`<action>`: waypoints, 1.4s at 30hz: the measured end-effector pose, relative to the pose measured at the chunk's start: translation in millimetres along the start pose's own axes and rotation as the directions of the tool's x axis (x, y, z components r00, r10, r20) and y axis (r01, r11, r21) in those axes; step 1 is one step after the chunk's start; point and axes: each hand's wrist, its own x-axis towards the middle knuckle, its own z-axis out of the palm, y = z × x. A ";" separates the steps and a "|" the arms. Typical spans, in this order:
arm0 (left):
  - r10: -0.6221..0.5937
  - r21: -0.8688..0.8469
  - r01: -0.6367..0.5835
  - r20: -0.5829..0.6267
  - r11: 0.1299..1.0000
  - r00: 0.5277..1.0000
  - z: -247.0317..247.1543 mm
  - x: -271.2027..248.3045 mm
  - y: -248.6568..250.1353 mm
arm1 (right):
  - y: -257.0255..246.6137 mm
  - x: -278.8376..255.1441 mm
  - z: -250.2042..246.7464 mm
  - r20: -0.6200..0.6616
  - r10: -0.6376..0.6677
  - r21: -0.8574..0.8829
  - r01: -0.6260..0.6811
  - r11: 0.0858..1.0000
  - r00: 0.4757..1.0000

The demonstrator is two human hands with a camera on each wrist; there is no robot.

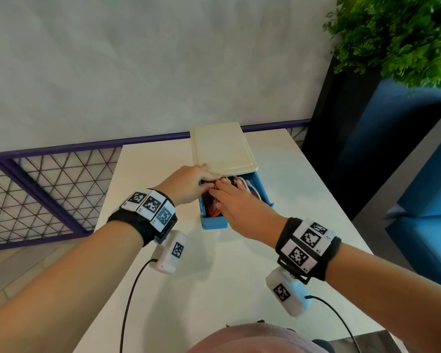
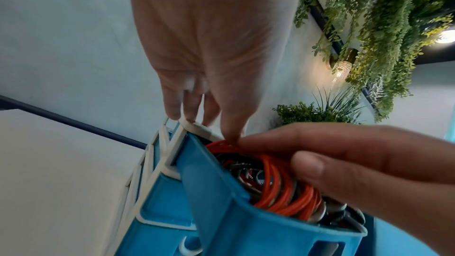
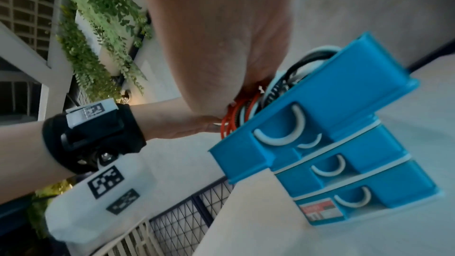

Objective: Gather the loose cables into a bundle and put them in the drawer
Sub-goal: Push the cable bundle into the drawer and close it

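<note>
A small blue drawer unit with a cream top (image 1: 224,149) stands on the white table (image 1: 214,276). Its top drawer (image 1: 214,222) is pulled out toward me. Coiled orange cables (image 1: 211,208), with white cables (image 1: 247,186) and black ones, fill it. My left hand (image 1: 201,174) rests its straight fingers on the unit's front left corner, and its thumb touches the orange coil (image 2: 275,188). My right hand (image 1: 227,194) lies flat over the cables, fingers straight, pressing on them (image 3: 231,122). The drawer's wall (image 2: 221,201) hides the lower part of the bundle.
Two lower drawers (image 3: 369,182) of the unit are closed. A purple railing with wire mesh (image 1: 49,179) runs past the table's left and far edges. A leafy plant in a dark planter (image 1: 397,34) stands at the back right, with blue furniture (image 1: 430,200) beside the table.
</note>
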 end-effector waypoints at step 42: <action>-0.033 0.071 0.024 0.141 0.997 0.989 4.4 -14.3 7.9 | 36.9 25.4 -2.8 0.404 -0.243 -0.319 0.385 0.866 0.882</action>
